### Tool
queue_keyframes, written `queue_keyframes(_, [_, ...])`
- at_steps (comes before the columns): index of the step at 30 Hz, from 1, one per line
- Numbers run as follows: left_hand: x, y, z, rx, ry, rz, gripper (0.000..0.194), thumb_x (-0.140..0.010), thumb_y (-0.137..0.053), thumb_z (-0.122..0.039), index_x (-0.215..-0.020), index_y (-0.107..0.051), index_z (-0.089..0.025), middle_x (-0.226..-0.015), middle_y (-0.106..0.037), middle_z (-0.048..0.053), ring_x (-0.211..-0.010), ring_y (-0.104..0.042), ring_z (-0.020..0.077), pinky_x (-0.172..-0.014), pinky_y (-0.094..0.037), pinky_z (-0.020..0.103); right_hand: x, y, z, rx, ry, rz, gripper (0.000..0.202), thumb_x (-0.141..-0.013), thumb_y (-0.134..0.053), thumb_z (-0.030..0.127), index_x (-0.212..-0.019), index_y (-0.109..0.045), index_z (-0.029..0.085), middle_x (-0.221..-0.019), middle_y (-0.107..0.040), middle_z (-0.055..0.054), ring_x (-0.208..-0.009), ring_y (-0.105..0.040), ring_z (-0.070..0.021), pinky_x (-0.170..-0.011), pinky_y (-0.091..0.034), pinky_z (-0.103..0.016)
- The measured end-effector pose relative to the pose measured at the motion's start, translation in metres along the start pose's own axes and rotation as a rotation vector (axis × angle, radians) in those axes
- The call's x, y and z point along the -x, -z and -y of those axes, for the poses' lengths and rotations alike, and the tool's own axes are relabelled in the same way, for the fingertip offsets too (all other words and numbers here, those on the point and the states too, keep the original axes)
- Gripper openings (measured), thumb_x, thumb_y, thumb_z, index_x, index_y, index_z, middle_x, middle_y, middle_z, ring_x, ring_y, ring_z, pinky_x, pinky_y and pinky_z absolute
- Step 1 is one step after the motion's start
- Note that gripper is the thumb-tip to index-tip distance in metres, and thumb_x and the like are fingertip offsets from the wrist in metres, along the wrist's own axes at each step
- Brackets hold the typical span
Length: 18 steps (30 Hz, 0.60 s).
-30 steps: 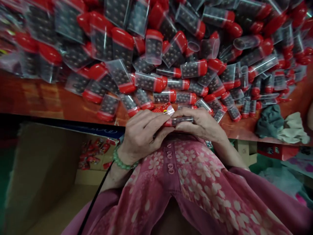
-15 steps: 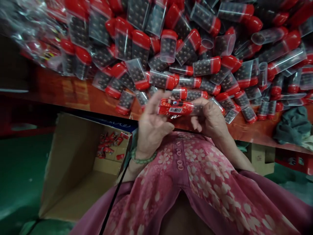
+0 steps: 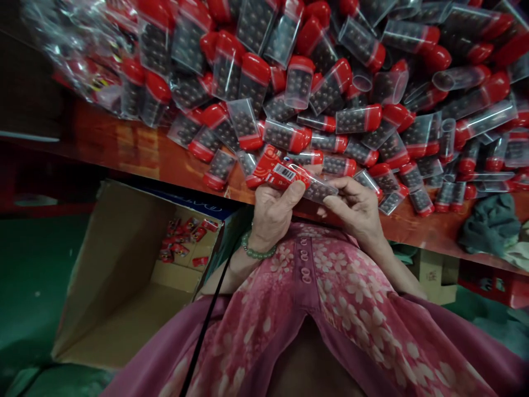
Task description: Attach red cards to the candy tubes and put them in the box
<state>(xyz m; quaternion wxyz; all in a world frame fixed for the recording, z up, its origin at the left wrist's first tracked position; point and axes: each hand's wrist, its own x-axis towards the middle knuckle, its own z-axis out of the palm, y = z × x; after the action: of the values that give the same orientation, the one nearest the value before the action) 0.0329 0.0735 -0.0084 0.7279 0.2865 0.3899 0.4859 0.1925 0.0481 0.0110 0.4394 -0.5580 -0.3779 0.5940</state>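
My left hand [image 3: 271,216] grips a red printed wrapper [image 3: 273,172] that carries a white barcode. My left thumb presses on the wrapper's right end, and the fingers behind it are mostly hidden. From that end sticks out a clear plastic container [image 3: 319,189] filled with small dark balls. Its far end is pinched between the thumb and fingers of my right hand [image 3: 359,210]. How deep the container sits in the wrapper is hidden. Both are held, slightly tilted, over the table's front edge.
Many red-capped clear containers [image 3: 357,118] of dark balls are heaped on the red-brown table [image 3: 136,149]. A clear plastic bag [image 3: 88,71] lies at the upper left. Below stands an open cardboard box [image 3: 99,264] with small red packets [image 3: 179,240] inside. A grey-green cloth [image 3: 490,223] rests at right.
My left hand was spread beside the wrapper and has closed on it. The wrapper has turned so its barcode faces up. My right hand has shifted to the container's end.
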Motion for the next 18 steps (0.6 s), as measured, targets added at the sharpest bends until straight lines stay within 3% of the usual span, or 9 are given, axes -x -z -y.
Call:
queue_keyframes(3, [0.0,0.0,0.005,-0.034,-0.044,-0.038,0.041,-0.083,-0.081,-0.056,-0.095,-0.081,-0.017,-0.102,-0.082,0.01,-0.101,-0.079,0.0251,-0.095,-0.063,0.038,0.0,-0.005,0.001,0.032,0.069,-0.042,0.032,-0.082,-0.084,0.05,-0.093,-0.071,0.023,-0.073,-0.075,0.003,-0.058,-0.072,-0.0127,-0.056,-0.059,-0.024])
queue_keyframes(7, [0.001,0.001,0.005,-0.025,-0.039,-0.028,0.042,-0.081,-0.083,-0.054,-0.101,-0.079,-0.018,-0.1,-0.082,0.009,-0.086,-0.079,0.0217,-0.084,-0.065,0.036,-0.003,-0.01,-0.001,-0.104,0.017,0.082,0.031,-0.085,-0.082,0.049,-0.095,-0.071,0.022,-0.063,-0.072,0.005,-0.052,-0.069,-0.0116,-0.055,-0.061,-0.024])
queue_keyframes(12, [0.0,-0.004,0.0,0.059,-0.081,-0.05,0.045,-0.077,-0.086,-0.058,-0.1,-0.077,-0.021,-0.108,-0.082,0.008,-0.1,-0.079,0.0248,-0.092,-0.064,0.039,-0.004,-0.018,-0.002,-0.029,0.12,0.032,0.025,-0.084,-0.084,0.044,-0.093,-0.073,0.023,-0.073,-0.075,0.004,-0.059,-0.074,-0.0122,-0.057,-0.063,-0.022])
queue_keyframes(18, [0.004,0.0,0.006,0.017,-0.01,0.011,0.044,-0.08,-0.081,-0.059,-0.102,-0.079,-0.02,-0.11,-0.082,0.01,-0.074,-0.074,0.0177,-0.07,-0.062,0.032,0.0,-0.024,-0.003,-0.01,0.155,0.009,0.018,-0.088,-0.081,0.039,-0.093,-0.075,0.023,-0.067,-0.075,0.004,-0.053,-0.073,-0.0128,-0.053,-0.062,-0.023])
